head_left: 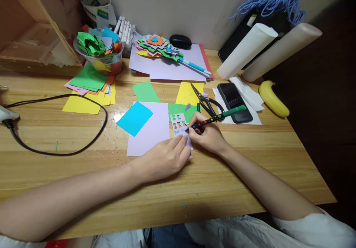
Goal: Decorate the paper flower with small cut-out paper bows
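Observation:
A pen (pixel 215 118), black with coloured stars and a green end, slants up from my right hand (pixel 208 134), whose fingers are closed round it. Its tip meets a small pale-lilac paper (pixel 179 122) with rows of cut-out bow shapes and a few drawn ones. My left hand (pixel 168 155) lies over the lower edge of that paper, fingers outstretched and pressing down. Beneath and beside it are a larger lilac sheet (pixel 151 140), a blue paper piece (pixel 135 119) and a green paper piece (pixel 190 111). Black-handled scissors (pixel 204 101) rest just beyond my right hand.
A phone (pixel 235 102) lies on white tissue at right, near a banana (pixel 274 98). At the back are a paper flower (pixel 155 45), a tub of paper scraps (pixel 111 63), white markers (pixel 125 31) and a white roll (pixel 247 49). A black cable (pixel 104 125) loops at left.

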A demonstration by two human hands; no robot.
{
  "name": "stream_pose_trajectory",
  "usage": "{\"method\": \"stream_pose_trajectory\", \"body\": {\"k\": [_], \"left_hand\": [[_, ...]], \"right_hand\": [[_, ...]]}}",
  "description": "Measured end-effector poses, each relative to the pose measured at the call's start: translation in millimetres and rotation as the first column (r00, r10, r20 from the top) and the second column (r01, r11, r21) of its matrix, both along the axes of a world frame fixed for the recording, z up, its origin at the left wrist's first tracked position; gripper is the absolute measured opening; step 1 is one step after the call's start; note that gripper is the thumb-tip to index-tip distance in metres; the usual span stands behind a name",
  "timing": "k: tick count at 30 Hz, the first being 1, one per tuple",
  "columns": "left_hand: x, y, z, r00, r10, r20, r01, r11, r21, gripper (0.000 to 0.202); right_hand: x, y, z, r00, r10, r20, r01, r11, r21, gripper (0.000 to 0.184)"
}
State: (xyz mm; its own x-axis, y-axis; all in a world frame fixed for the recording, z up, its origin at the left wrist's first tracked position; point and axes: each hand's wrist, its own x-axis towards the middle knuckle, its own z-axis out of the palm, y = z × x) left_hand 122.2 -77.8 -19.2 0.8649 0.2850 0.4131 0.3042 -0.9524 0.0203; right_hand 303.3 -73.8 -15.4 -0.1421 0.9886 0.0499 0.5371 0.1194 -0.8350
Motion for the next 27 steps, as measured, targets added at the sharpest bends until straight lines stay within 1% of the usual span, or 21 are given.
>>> {"method": "stream_pose_trajectory", "body": {"k": [5, 9, 13, 18, 22, 27], "left_hand": [[0.0, -0.2, -0.2, 1.0, 0.002, 0.001, -0.002, 1.0, 0.005, 0.027], [0.3, 0.6, -0.9, 1.0, 0.003, -0.011, -0.003, 1.0, 0.005, 0.027], [-0.2, 0.8, -2.1, 1.0, 0.005, -0.012, -0.005, 1.0, 0.004, 0.026], [-0.4, -0.4, -2.3, 1.0, 0.007, -0.01, -0.007, 1.0, 0.01, 0.026], [0.1, -0.8, -1.0, 1.0, 0.005, -0.004, -0.005, 1.0, 0.015, 0.026], [-0.5, -0.1, -0.1, 1.0, 0.001, -0.003, -0.001, 1.0, 0.011, 0.026]], "right_hand": [[-0.1, 0.5, -0.3, 1.0, 0.005, -0.016, -0.005, 1.0, 0.015, 0.012], [0.1, 0.6, -1.3, 1.0, 0.01, 0.006, -0.01, 1.0, -0.004, 0.014], [0.1, 0.7, -0.8, 1.0, 0.007, 0.02, -0.008, 1.0, 0.008, 0.016], [-0.7, 0.8, 0.1, 1.0, -0.007, -0.014, 0.008, 0.999, 0.035, 0.013], [-0.3, 0.6, -1.1, 1.0, 0.01, -0.009, -0.01, 1.0, 0.018, 0.012], [0.4, 0.8, -3.4, 1.0, -0.003, -0.011, 0.003, 1.0, 0.01, 0.013]]}}
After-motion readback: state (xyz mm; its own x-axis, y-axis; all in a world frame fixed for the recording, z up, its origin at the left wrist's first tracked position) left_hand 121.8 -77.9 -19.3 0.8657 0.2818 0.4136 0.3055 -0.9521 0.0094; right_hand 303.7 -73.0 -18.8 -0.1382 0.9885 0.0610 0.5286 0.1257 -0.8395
